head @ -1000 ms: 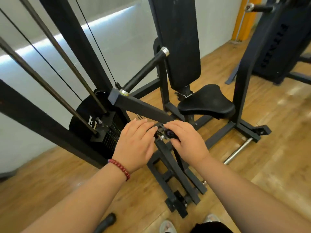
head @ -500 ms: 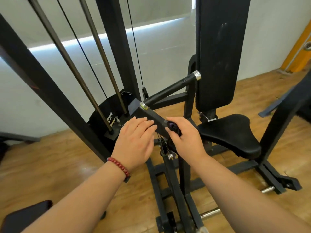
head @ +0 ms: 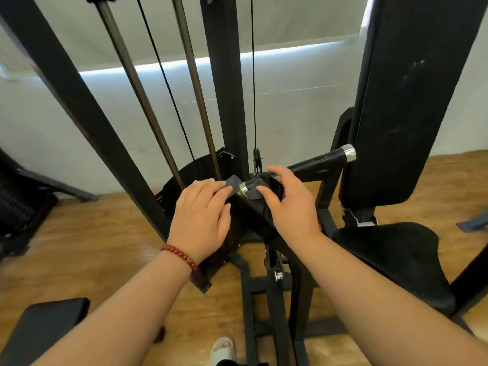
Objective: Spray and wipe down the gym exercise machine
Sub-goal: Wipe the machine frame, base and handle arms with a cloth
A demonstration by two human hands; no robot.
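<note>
Clearly the grey cloth (head: 231, 184) sits bunched over the lower collar end of the handle grip (head: 317, 164), which runs up and rightward from there, the right hand (head: 293, 207) curled round cloth on the grip, the left hand (head: 200, 215) flat-fingered on cloth just left of it.

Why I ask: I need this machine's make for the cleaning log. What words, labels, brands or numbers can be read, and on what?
No text is readable.
The back pad, seat, handle, black frame and grey cloth show no lettering; the weight-stack cover is mostly hidden behind the left hand.
</note>
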